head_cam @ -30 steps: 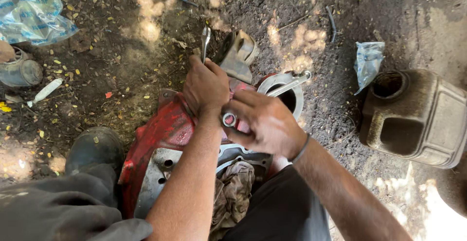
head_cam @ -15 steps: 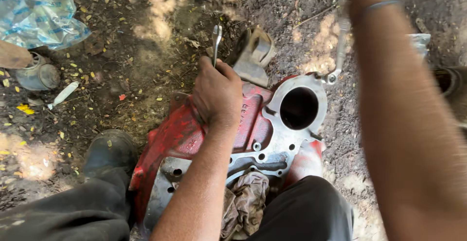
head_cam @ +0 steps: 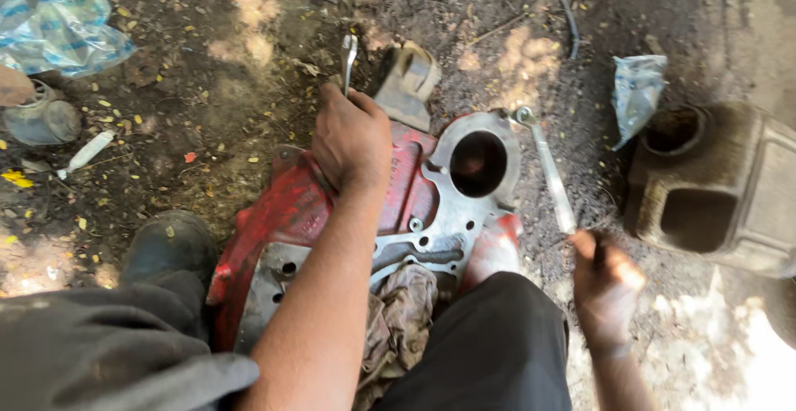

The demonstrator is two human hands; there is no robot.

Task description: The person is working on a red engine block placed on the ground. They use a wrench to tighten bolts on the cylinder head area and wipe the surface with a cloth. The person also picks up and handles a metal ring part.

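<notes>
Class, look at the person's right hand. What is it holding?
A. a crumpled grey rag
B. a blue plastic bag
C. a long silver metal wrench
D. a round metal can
C: the right hand grips the lower end of a long silver metal wrench, whose ring end rests by the round opening of the red and silver metal engine casing lying on the dirt.

Engine casing was cast metal: chipped red paint, bare grey flange. Beside it, wrench gleamed; rag was grimy cloth.
</notes>
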